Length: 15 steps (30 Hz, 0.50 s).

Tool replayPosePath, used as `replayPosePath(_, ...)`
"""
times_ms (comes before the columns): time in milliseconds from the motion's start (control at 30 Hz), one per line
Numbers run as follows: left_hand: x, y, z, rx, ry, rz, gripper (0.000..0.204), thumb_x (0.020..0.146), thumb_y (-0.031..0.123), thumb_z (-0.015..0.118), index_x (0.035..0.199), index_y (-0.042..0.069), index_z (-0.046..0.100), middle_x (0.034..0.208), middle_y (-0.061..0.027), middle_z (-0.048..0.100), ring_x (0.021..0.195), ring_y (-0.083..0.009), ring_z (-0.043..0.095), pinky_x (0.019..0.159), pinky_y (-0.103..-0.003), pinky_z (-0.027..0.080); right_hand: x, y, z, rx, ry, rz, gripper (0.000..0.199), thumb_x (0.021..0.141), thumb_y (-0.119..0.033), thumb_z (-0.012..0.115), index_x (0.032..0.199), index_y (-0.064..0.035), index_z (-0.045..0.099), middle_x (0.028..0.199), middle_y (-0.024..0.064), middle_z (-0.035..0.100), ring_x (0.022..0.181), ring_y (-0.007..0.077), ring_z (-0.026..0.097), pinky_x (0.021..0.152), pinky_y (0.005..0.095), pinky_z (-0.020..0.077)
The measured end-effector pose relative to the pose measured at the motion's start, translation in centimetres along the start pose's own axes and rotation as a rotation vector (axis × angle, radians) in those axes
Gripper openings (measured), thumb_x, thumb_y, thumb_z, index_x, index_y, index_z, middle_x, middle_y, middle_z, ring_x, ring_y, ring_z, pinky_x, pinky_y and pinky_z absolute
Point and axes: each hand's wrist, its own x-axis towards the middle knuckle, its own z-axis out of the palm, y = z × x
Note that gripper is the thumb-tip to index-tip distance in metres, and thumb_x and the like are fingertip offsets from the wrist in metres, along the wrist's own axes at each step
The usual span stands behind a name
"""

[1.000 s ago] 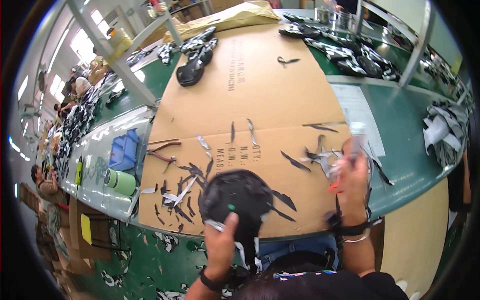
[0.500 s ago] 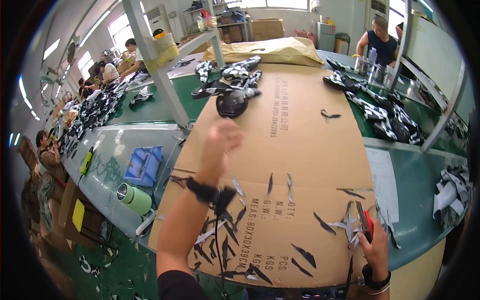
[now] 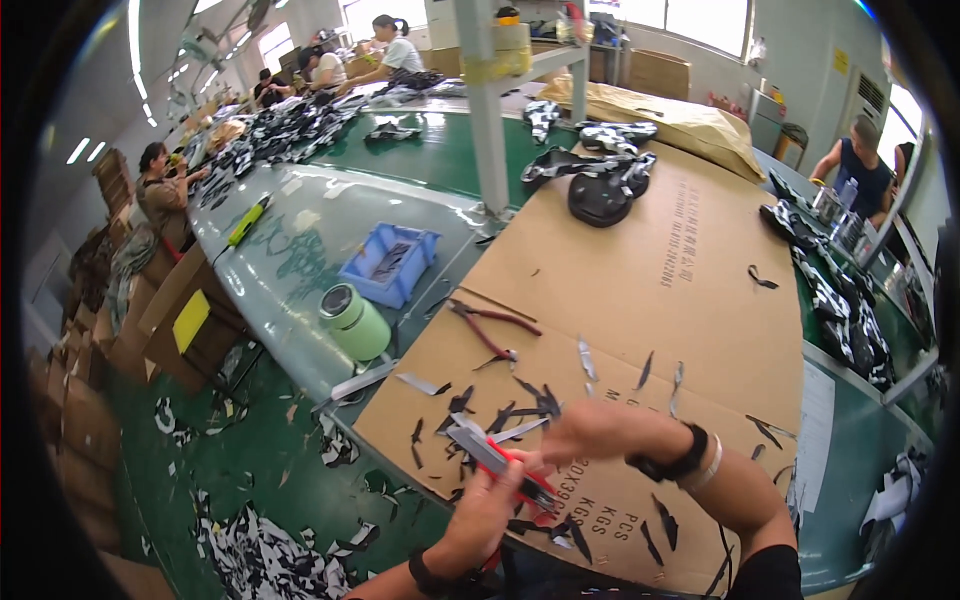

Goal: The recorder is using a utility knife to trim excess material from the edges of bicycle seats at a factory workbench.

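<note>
My left hand (image 3: 482, 512) comes up from the lower edge and grips red-handled scissors (image 3: 505, 468) whose grey blades point up and left. My right hand (image 3: 585, 432) reaches in from the right, a black band and a white band on its wrist, and its fingers close on the scissors' handle end. Both hands meet over the near part of a large cardboard sheet (image 3: 650, 290). Black and grey fabric offcuts (image 3: 520, 400) lie scattered around them. A round black piece (image 3: 598, 197) rests on a pile at the sheet's far end.
Red-handled pliers (image 3: 490, 330) lie on the cardboard's left side. A green tape roll (image 3: 352, 320) and a blue tray (image 3: 390, 263) stand on the green table. A metal post (image 3: 485, 120) rises beyond. Scraps cover the floor. Other people work at far tables.
My left arm has drawn back from the far pile, leaving the round black piece there. The view has swung left. Both hands have come together on the scissors.
</note>
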Motion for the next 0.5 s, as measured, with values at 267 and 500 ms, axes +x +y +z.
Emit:
replayPosePath(267, -2.8, -1.4, -1.8, 0.066, -0.02, -0.04, 0.038, 0.098, 0.024, 0.058, 0.122, 0.003, 0.036, 0.088, -0.0062, 0.055, 0.074, -0.0149, 0.06, 0.069, -0.029, 0.052, 14.5, 5.8, 0.3, -0.493, 0.851, 0.019, 0.035, 0.087, -0.028, 0.058, 0.117, -0.0086, 0.056, 0.11, 0.0193, 0.058, 0.107, 0.0371, 0.053, 0.086, 0.0454, 0.0433)
replayPosePath(500, -3.6, -1.6, -2.6, 0.001, -0.111, 0.027, 0.046, 0.098, 0.017, 0.057, 0.134, 0.003, 0.033, 0.1, -0.0128, 0.06, 0.082, -0.0207, 0.065, 0.075, -0.034, 0.054, 11.8, 7.1, 1.0, -0.208, 1.035, 0.092, 0.02, 0.085, -0.019, 0.054, 0.094, -0.0012, 0.055, 0.077, 0.0206, 0.057, 0.076, 0.0381, 0.055, 0.071, 0.0459, 0.0439)
